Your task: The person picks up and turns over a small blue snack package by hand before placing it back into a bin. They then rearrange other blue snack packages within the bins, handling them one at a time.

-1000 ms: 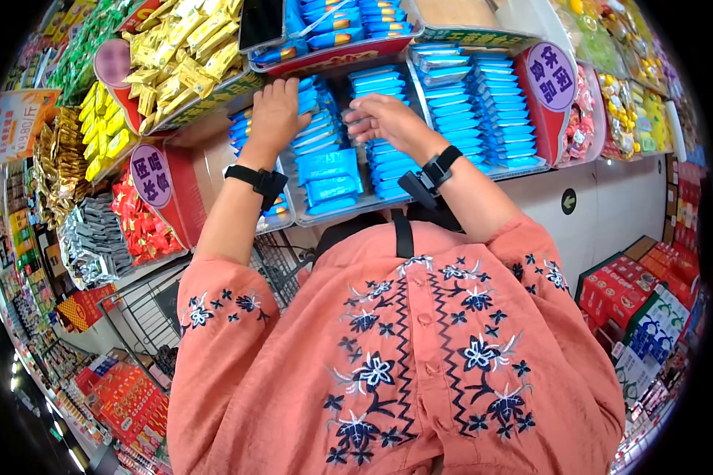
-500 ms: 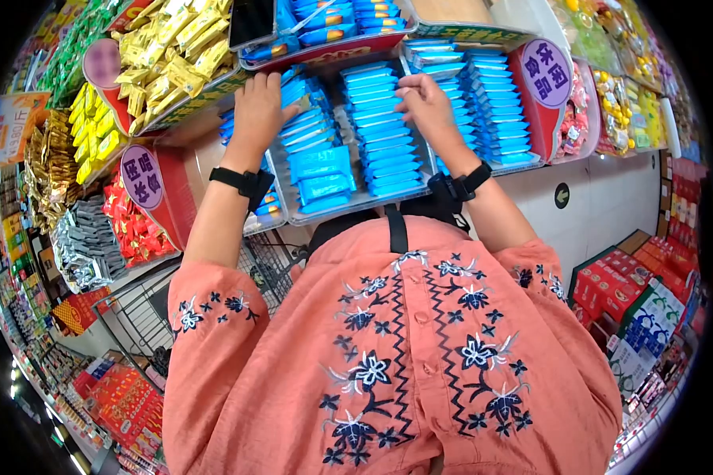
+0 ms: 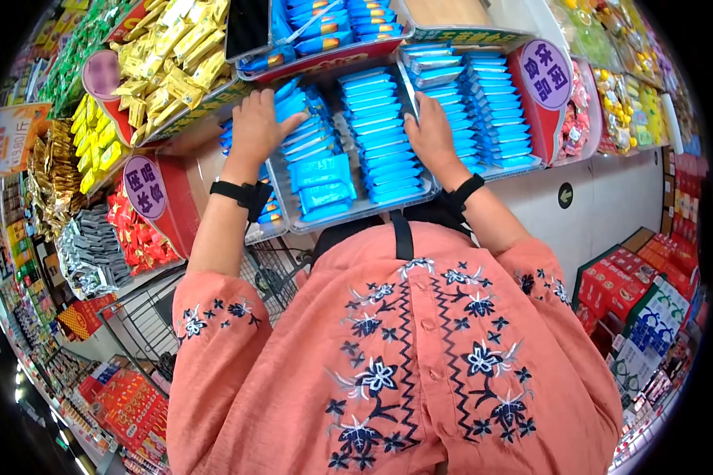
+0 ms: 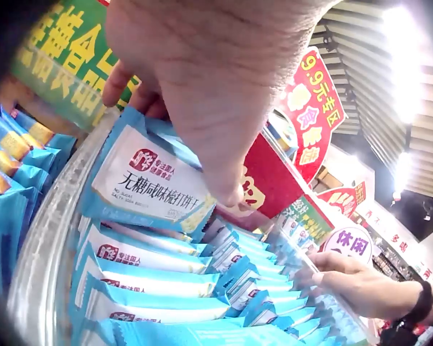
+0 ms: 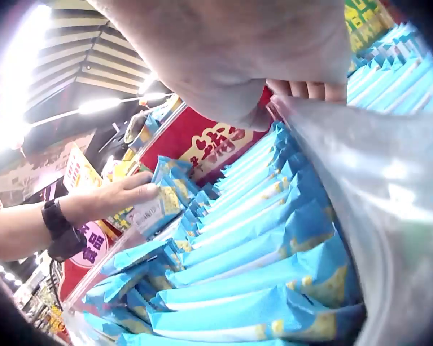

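Blue biscuit packets (image 3: 372, 134) stand on edge in rows in a clear plastic bin (image 3: 301, 226). My left hand (image 3: 253, 131) is at the bin's left side, thumb spread toward the packets. In the left wrist view its thumb touches the upper right of a tilted biscuit packet (image 4: 151, 176), fingers beyond its upper left end at the bin wall. My right hand (image 3: 432, 134) rests over the divider right of the middle row, fingers pointing away. In the right wrist view, the fingers (image 5: 314, 90) lie beyond the clear wall. A few packets (image 3: 323, 186) lie flat in front.
More blue packets (image 3: 495, 111) fill the bin to the right. Yellow-wrapped snacks (image 3: 178, 55) are heaped at the back left, above red-wrapped sweets (image 3: 139, 226). A dark flat screen (image 3: 248, 30) stands behind the left hand. A wire cart (image 3: 146, 313) is below the display.
My right hand has moved right, from over the middle row to the divider, and its fingers point away now. My left hand has shifted slightly left and stays by the left row.
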`<state>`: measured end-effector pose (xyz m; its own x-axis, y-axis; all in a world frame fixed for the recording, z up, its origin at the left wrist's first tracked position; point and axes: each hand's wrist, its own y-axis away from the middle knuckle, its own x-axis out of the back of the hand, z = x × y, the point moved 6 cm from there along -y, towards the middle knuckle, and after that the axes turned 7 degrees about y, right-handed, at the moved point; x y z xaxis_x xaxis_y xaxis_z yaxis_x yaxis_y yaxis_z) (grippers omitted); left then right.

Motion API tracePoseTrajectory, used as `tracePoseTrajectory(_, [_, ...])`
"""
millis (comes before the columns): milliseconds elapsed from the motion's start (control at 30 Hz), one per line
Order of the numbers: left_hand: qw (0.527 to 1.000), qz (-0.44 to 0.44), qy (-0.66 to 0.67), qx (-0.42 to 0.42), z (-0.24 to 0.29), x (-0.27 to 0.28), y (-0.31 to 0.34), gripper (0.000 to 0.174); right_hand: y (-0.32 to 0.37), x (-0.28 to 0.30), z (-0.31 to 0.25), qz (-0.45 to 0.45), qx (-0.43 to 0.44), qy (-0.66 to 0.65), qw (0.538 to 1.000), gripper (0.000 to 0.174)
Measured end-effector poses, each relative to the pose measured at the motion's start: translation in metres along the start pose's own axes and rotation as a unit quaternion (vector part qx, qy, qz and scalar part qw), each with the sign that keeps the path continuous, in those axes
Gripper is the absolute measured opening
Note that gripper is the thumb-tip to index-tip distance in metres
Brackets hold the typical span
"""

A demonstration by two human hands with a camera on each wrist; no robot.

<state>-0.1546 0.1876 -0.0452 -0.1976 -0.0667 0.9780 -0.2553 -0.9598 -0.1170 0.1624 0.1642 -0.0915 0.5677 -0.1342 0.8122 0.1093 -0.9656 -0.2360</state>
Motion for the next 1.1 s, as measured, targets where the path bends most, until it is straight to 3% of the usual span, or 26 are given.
tracePoseTrajectory(133, [0.997,0.027,0.063,0.029,-0.012,0.0,-0.002,0.049,0.006,-0.004,-0.004,0.007,0.012,0.033,0.999,0.049])
tracePoseTrajectory(167, [0.995,0.06,0.083,0.018,-0.014,0.003,-0.002,0.038,0.008,-0.004,-0.004,0.008,0.016,0.035,0.999,0.049])
tracePoseTrajectory(367, [0.997,0.033,0.075,-0.006,-0.033,-0.002,-0.008,0.034,0.009,-0.006,-0.002,0.019,0.033,0.042,0.998,0.05])
tracePoseTrajectory(467, [0.991,0.02,0.126,-0.027,-0.021,0.006,-0.006,0.05,0.008,-0.008,-0.001,0.021,0.033,0.049,0.998,0.051])
tracePoseTrajectory(700, [0.993,-0.064,0.075,-0.06,0.022,-0.006,0.016,0.111,0.007,-0.005,-0.003,0.002,0.015,0.036,0.999,0.051])
tracePoseTrajectory(900, [0.993,-0.1,0.017,-0.052,0.033,-0.013,0.015,0.119,0.007,-0.008,0.002,-0.014,0.014,0.037,0.999,0.053])
tracePoseTrajectory(1100, [0.991,-0.101,-0.029,-0.078,0.034,-0.016,0.016,0.111,0.004,-0.008,0.004,-0.032,0.016,0.042,0.998,0.055])
